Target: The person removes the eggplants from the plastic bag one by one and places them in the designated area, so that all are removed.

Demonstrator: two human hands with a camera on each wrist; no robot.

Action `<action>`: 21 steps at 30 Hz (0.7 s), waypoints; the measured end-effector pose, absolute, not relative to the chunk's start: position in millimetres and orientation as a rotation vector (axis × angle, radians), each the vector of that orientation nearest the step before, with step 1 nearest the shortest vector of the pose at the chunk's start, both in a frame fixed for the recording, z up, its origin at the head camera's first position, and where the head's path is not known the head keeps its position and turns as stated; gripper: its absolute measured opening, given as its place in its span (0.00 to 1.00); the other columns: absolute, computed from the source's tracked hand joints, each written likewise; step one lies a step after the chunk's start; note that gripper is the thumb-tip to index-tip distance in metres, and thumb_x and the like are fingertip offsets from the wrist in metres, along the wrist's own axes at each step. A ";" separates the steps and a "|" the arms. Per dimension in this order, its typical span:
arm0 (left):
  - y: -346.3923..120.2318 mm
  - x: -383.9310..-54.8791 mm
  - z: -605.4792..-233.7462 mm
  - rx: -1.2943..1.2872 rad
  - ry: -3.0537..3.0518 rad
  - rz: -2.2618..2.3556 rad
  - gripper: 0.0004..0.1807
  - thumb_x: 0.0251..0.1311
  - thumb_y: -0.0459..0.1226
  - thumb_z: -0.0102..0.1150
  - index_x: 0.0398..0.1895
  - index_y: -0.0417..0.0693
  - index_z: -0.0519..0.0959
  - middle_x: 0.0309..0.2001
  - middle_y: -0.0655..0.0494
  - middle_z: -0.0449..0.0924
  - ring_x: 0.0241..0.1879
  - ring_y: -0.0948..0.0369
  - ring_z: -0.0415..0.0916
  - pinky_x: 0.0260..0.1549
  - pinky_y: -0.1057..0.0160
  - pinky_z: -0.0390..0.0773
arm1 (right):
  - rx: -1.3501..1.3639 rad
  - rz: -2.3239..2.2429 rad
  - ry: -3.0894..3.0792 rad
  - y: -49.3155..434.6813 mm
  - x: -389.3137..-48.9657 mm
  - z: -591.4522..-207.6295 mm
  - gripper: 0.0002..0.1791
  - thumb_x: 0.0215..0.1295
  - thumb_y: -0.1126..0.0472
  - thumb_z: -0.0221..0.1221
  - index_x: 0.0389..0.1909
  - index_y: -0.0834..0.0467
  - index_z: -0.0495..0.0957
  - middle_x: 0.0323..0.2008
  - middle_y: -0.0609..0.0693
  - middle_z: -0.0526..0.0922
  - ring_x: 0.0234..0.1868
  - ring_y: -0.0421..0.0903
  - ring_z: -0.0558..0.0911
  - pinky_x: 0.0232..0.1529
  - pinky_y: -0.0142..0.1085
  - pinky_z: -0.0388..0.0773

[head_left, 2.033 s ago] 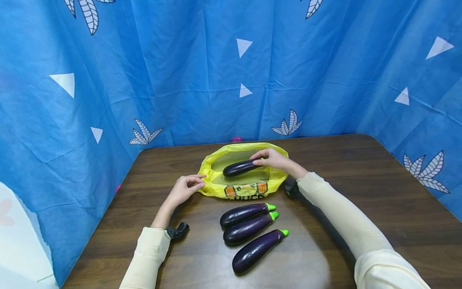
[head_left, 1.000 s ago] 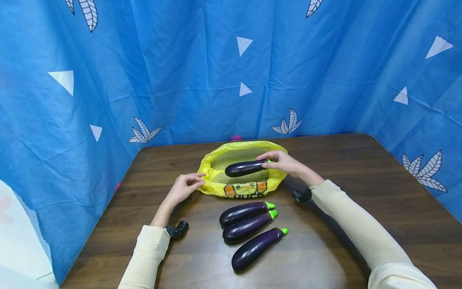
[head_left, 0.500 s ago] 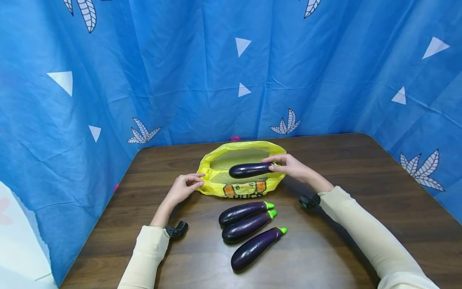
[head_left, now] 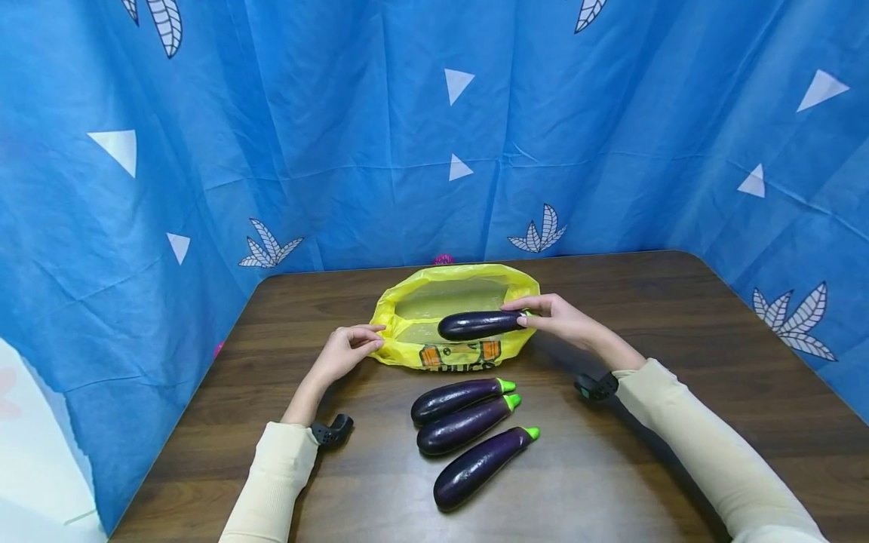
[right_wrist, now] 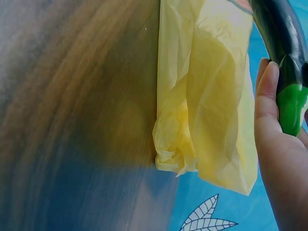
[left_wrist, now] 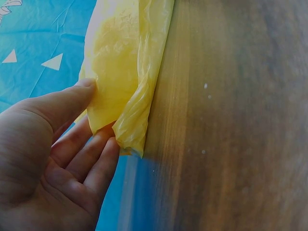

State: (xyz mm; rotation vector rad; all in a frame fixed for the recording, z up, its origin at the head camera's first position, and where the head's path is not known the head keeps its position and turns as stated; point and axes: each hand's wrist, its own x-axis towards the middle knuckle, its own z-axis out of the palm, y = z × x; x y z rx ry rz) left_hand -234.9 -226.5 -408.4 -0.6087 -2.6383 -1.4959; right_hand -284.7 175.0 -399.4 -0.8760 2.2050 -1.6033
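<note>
My right hand (head_left: 553, 317) grips a dark purple eggplant (head_left: 475, 326) by its green stem end. In the head view the eggplant lies level across the mouth of a yellow plastic bag (head_left: 400, 354), and the right wrist view puts it above the bag's rim. With thumb and fingers my left hand (head_left: 342, 353) pinches the left edge of the bag. The bag stands open-mouthed, with black and orange print on its front. Three more eggplants lie just in front of it: one nearest the bag (head_left: 455, 401), one close beside it (head_left: 462, 428), and one nearer the front (head_left: 478, 471).
Everything stands on a brown wood-grain table (head_left: 584, 467). A blue curtain (head_left: 380, 136) with white leaves and triangles hangs behind it and along both sides. Black wrist devices sit on the left wrist (head_left: 333, 432) and the right wrist (head_left: 597, 387).
My right hand has drawn the eggplant to the right and slightly nearer, turning it closer to level. My left hand keeps its place at the bag's edge. The three table eggplants have not moved.
</note>
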 end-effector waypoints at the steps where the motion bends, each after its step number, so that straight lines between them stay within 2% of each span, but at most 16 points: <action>1: -226.4 -234.8 -408.4 -0.607 -2.641 -1.497 0.07 0.59 0.28 0.59 0.35 0.29 0.82 0.51 0.36 0.76 0.53 0.45 0.72 0.46 0.58 0.75 | -0.881 -1.603 2.206 176.1 -282.9 -398.7 0.19 0.68 0.62 0.55 0.57 0.65 0.74 0.55 0.58 0.75 0.55 0.51 0.72 0.53 0.37 0.71; 21: -226.2 -234.1 -406.8 -0.600 -2.660 -1.481 0.08 0.61 0.29 0.58 0.36 0.29 0.81 0.51 0.36 0.75 0.55 0.45 0.70 0.47 0.56 0.74 | -0.913 -1.611 2.224 197.7 -248.0 -395.9 0.17 0.68 0.64 0.53 0.57 0.61 0.75 0.54 0.55 0.76 0.51 0.52 0.74 0.51 0.38 0.72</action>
